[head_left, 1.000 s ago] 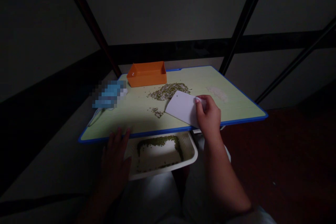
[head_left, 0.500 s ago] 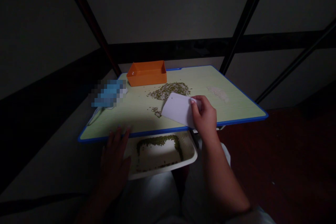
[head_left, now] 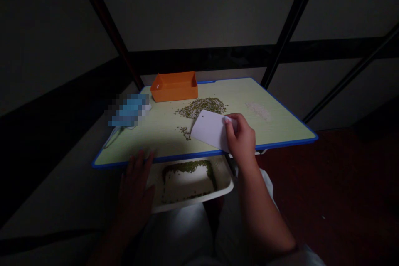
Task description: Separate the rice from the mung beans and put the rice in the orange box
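Between thumb and fingers, my right hand (head_left: 242, 135) grips a white card (head_left: 208, 129) low over the front of the pale green table (head_left: 146, 144). Just behind the card lies a spread heap of mixed green beans and pale grains (head_left: 202, 107). A smaller scatter of beans (head_left: 184, 132) is at the card's left edge. My left hand (head_left: 137, 185) is in shadow, fingers spread, at the table's front edge beside a white tray (head_left: 229, 185). That tray sits below the edge over my lap, with green beans (head_left: 187, 167) gathered along its inner sides.
An orange box (head_left: 176, 88) stands at the back left of the table. A pixelated blue thing (head_left: 129, 110) with a white cord lies at the left edge. White grains (head_left: 259, 111) form a thin pile on the right. Dark-framed panels (head_left: 199, 12) rise behind the table.
My right hand and the card have shifted very slightly to the left. My left hand, the tray and the heaps look the same.
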`<state>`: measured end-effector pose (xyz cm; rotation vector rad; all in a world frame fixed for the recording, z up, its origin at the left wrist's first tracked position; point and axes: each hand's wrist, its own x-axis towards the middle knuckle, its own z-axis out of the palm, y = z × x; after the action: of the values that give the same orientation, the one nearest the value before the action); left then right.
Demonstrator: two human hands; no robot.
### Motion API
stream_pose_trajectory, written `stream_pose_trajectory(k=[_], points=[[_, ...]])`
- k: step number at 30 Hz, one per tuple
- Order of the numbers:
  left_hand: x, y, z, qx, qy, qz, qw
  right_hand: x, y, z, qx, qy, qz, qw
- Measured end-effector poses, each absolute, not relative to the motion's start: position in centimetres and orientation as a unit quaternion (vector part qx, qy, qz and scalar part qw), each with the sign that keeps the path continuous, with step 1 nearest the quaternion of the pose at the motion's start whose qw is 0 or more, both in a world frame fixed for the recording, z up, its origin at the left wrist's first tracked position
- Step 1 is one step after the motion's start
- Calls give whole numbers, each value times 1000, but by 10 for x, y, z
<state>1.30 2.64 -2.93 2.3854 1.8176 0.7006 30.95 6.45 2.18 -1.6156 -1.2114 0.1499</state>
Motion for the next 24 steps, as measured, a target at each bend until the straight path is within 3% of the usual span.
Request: stream_pose_trajectory(k=[24], points=[[14, 30, -34, 773, 588, 235, 21, 308, 65, 18, -660, -525, 70, 533]])
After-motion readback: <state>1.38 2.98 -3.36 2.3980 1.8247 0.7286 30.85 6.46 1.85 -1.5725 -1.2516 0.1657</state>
